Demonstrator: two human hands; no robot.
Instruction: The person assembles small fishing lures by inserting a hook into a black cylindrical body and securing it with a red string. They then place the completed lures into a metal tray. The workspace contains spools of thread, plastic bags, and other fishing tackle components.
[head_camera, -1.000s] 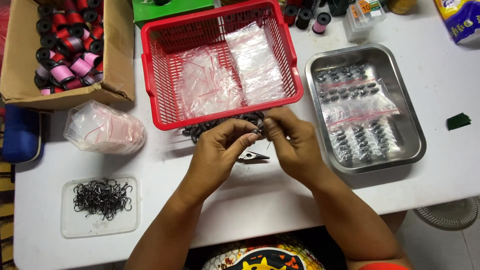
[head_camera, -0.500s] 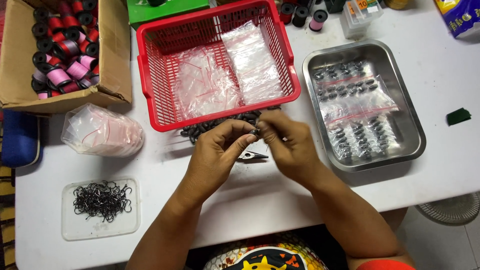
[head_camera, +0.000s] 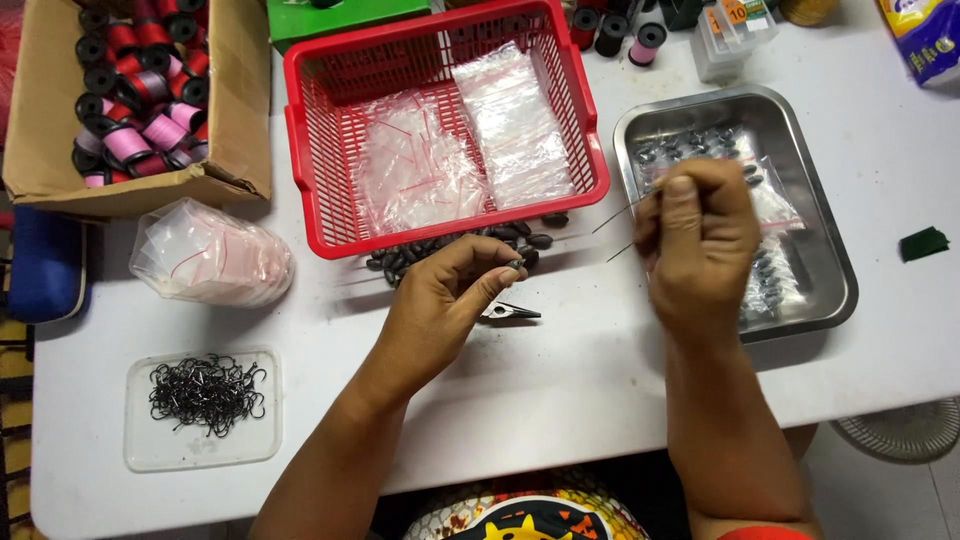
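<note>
While the left hand (head_camera: 440, 300) rests low on the white table (head_camera: 560, 390), its thumb and forefinger are pinched closed on a small dark sinker (head_camera: 516, 265), just in front of the red basket (head_camera: 440, 130). A heap of the same dark oval sinkers (head_camera: 450, 248) lies against the basket's front wall, partly hidden by it and by the fingers. The right hand (head_camera: 700, 240) is raised over the steel tray (head_camera: 810, 300), closed on a thin line (head_camera: 620, 215) (very hard to see, only a pale stroke); I cannot tell where the line ends or if it passes through the held sinker. The two hands are well apart.

Small pliers (head_camera: 510, 313) lie on the table just beside the left hand, half covered by it. In the tray there are bags with dark pieces, mostly hidden behind the right hand. The basket holds clear plastic bags (head_camera: 460, 150). At the left, a cardboard box (head_camera: 130, 100) with thread spools is cut off by the picture edge, and a clear lid with black hooks (head_camera: 205, 395) lies near the table's front.
</note>
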